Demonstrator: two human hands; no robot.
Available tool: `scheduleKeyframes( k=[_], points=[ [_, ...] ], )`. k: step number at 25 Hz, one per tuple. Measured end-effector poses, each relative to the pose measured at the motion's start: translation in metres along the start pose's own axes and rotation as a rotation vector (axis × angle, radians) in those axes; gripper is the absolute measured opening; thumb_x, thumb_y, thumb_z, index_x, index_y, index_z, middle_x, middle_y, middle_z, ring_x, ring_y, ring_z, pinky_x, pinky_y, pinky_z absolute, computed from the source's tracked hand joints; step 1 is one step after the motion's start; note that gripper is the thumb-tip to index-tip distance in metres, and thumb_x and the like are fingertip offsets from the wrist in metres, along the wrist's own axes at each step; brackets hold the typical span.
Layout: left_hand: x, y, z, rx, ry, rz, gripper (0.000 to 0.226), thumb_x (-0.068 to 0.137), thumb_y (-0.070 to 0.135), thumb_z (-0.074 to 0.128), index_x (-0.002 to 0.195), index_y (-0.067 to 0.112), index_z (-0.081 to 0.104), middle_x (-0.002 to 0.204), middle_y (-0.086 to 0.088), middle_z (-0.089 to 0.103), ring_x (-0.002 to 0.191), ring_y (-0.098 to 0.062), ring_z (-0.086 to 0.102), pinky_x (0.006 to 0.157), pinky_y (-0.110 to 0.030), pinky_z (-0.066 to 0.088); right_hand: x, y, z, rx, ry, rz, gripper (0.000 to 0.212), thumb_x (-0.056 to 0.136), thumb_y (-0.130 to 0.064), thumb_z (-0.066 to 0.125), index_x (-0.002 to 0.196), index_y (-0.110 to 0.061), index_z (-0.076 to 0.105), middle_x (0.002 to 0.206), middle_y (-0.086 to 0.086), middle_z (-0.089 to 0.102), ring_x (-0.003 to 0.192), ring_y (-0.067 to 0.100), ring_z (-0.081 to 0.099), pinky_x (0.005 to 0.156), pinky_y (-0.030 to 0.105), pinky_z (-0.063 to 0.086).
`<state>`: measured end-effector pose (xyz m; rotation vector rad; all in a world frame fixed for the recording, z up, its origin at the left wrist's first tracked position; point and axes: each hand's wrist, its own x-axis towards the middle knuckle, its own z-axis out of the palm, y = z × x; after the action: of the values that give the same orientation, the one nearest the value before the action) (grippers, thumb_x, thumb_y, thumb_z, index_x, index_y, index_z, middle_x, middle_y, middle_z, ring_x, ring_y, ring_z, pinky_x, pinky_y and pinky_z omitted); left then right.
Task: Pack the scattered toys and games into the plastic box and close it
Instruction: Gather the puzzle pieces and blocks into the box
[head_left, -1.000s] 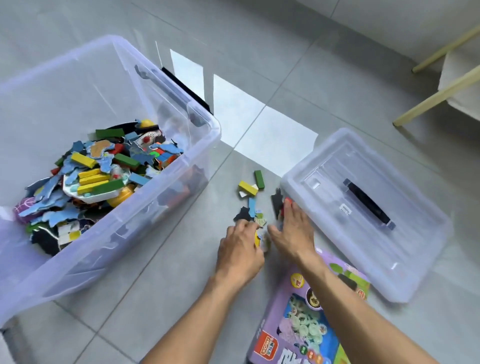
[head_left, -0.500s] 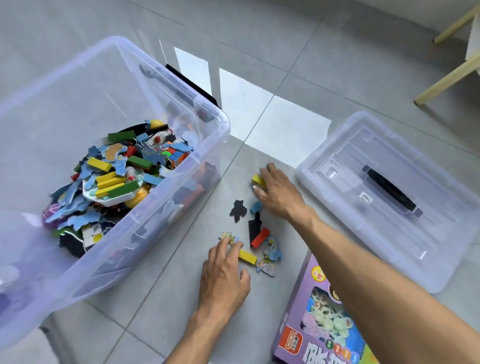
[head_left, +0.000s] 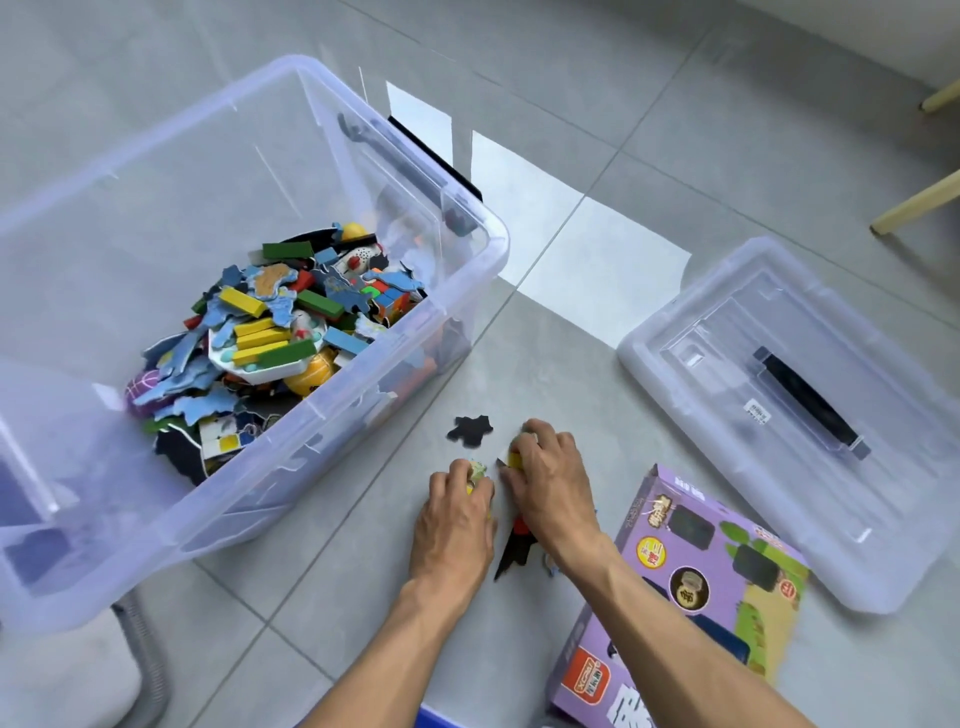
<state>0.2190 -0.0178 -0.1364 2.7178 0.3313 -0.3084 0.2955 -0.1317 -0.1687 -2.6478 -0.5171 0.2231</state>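
Note:
A clear plastic box (head_left: 483, 244) stands on the floor at the left, part filled with puzzle pieces and coloured blocks (head_left: 270, 332). Its clear lid (head_left: 779, 415) with a black handle lies flat at the right. Between them my left hand (head_left: 457, 514) is curled over small pieces on the floor, and my right hand (head_left: 550, 483) covers a yellow block (head_left: 515, 458) and more pieces beside it. The two hands almost touch. A black puzzle piece (head_left: 470, 430) lies loose just beyond them. Another dark piece (head_left: 511, 556) pokes out under my right wrist.
A purple game box (head_left: 691, 587) lies on the floor at the lower right, under my right forearm. Pale wooden furniture legs (head_left: 914, 208) stand at the far right. A grey corrugated hose (head_left: 145, 654) and something white lie at the lower left.
My right hand has pulled back from the far yellow block towards me, sweeping pieces along. It now sits beside my left hand, which has shifted slightly right. One black piece stayed behind.

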Motion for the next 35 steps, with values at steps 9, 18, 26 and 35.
scheduleKeyframes(
  k=[9,18,26,35],
  points=[
    [0.024,-0.002,-0.015,-1.006,0.055,-0.679,0.036,0.065,0.028,0.070,0.099,0.018,0.069,0.097,0.001,0.058,0.086,-0.015,0.060,0.082,-0.026,0.050,0.035,-0.013,-0.017,0.788,0.024,0.616,0.017,0.091,-0.014,0.053,0.104,-0.016,0.064,0.091,0.000,0.059,0.080,0.019,0.053,0.070,0.032,0.044],
    [0.030,-0.007,-0.022,-1.060,0.103,-0.777,0.015,0.089,0.011,0.043,0.087,0.012,0.058,0.071,-0.009,0.056,0.053,-0.019,0.049,0.051,-0.025,0.040,0.001,-0.010,-0.081,1.433,-0.198,0.810,0.007,0.095,-0.018,0.054,0.092,-0.013,0.057,0.079,0.007,0.059,0.055,0.020,0.053,0.045,0.026,0.043],
    [0.036,-0.005,-0.022,-0.166,-0.188,-0.282,0.030,0.085,0.038,0.067,0.096,0.014,0.054,0.109,-0.006,0.051,0.096,-0.032,0.060,0.079,-0.035,0.044,-0.032,-0.018,-0.038,-0.060,-0.306,0.262,0.026,0.091,-0.029,0.055,0.112,-0.016,0.047,0.109,0.004,0.057,0.091,0.034,0.059,0.067,0.037,0.040],
    [0.025,-0.014,-0.031,-1.910,-0.304,-0.866,0.017,0.089,0.005,0.039,0.093,0.009,0.054,0.060,-0.007,0.049,0.041,-0.012,0.043,0.032,-0.014,0.022,-0.029,-0.007,-0.070,1.570,-0.321,0.712,0.038,0.056,-0.018,0.054,0.094,-0.011,0.055,0.064,0.014,0.055,0.042,0.018,0.034,0.044,0.021,0.023]
  ],
)
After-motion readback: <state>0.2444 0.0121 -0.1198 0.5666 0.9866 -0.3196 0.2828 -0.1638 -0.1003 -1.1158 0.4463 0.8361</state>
